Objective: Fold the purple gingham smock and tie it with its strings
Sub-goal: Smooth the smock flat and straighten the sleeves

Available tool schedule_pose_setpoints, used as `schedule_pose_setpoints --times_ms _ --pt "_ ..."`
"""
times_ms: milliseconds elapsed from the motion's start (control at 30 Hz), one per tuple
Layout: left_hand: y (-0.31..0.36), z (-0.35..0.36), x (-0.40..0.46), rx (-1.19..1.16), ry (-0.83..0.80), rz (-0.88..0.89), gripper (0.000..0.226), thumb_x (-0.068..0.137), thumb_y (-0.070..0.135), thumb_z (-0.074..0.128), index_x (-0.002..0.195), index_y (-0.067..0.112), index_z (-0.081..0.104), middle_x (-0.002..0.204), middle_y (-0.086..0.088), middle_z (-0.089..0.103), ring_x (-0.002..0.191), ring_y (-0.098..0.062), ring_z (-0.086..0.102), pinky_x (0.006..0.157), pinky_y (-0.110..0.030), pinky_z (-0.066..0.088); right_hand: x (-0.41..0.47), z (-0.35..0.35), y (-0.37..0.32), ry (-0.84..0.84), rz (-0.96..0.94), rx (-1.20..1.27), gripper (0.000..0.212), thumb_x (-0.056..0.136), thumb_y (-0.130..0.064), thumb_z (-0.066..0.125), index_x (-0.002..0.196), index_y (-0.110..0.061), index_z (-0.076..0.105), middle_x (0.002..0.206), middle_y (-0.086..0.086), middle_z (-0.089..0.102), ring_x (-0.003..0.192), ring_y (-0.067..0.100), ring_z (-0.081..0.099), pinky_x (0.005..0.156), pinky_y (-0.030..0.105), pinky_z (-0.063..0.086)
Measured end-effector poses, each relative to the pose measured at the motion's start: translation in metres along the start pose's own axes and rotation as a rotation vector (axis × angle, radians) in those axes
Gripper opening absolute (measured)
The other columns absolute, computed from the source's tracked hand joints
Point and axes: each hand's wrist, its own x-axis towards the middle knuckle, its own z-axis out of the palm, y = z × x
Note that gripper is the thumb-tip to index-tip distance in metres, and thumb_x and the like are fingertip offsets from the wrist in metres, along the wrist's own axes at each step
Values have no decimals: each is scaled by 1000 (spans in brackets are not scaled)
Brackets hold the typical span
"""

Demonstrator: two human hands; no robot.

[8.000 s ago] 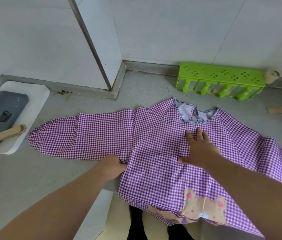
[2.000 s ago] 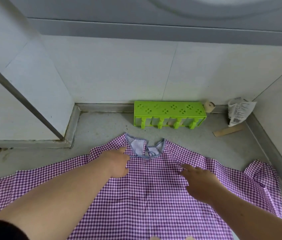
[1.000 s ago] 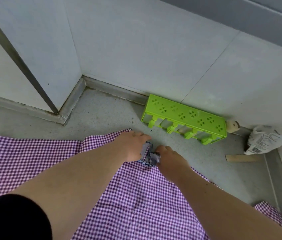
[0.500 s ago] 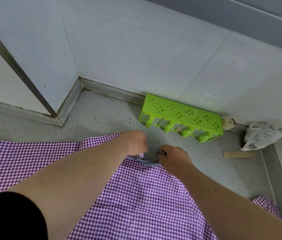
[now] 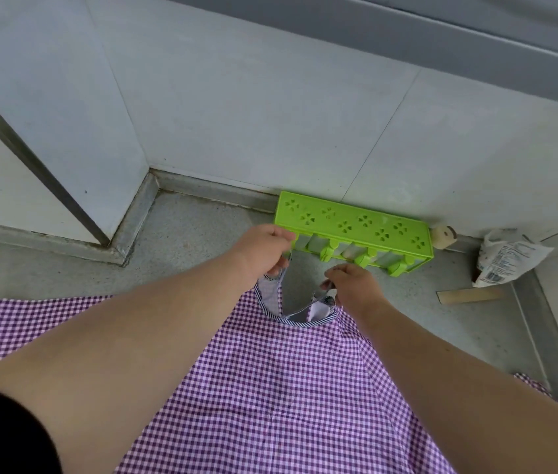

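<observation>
The purple gingham smock (image 5: pixel 270 388) lies spread on the grey counter, its striped neckline (image 5: pixel 291 321) pointing away from me. At the collar's left end my left hand (image 5: pixel 264 251) pinches a thin neck string (image 5: pixel 287 265) and pulls it up and away. My right hand (image 5: pixel 353 285) pinches the collar's right end, where the other string (image 5: pixel 318 297) starts. The neck opening gapes between the two hands, showing the pale lining. My forearms hide much of the smock's body and left sleeve.
A lime-green plastic rack (image 5: pixel 356 234) stands against the wall just beyond my hands. Right of it are a small beige figure (image 5: pixel 443 236), a crumpled white packet (image 5: pixel 507 258) and a flat wooden stick (image 5: pixel 469 296). A wall corner juts in at the left.
Both hands moved from the smock's chest up to the neckline. In the last half second they drew apart, the left lifting its string toward the rack, so the collar opened wider.
</observation>
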Motion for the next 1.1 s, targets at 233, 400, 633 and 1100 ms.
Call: schedule_pose_setpoints --times_ms 233,400,633,1100 --pt "11 -11 4 -247 28 62 22 102 7 59 109 26 70 121 -2 70 102 -16 68 86 -36 58 15 -5 -17 -28 -1 520 8 106 -23 57 112 -20 61 118 4 70 98 21 76 88 40 61" --pt "-20 -42 0 441 16 128 29 103 22 58 128 31 68 132 11 58 107 -10 57 93 -31 47 3 -14 3 17 -230 -331 15 101 -31 59 113 -38 65 108 -4 69 65 11 60 58 30 53" --pt "-88 -95 -36 1160 -12 81 32 99 33 62 131 36 64 145 11 51 127 -14 53 115 -39 43 -64 25 41 -264 -579 -1092 48 99 -52 54 144 -39 47 150 -9 47 130 17 55 102 45 53" --pt "-145 -156 -130 1306 19 106 61 96 60 56 151 37 46 159 5 39 142 -20 44 115 -46 44 -79 108 45 -268 -141 -1356 145 70 -85 67 161 -11 -19 167 24 -23 156 51 2 116 59 38"
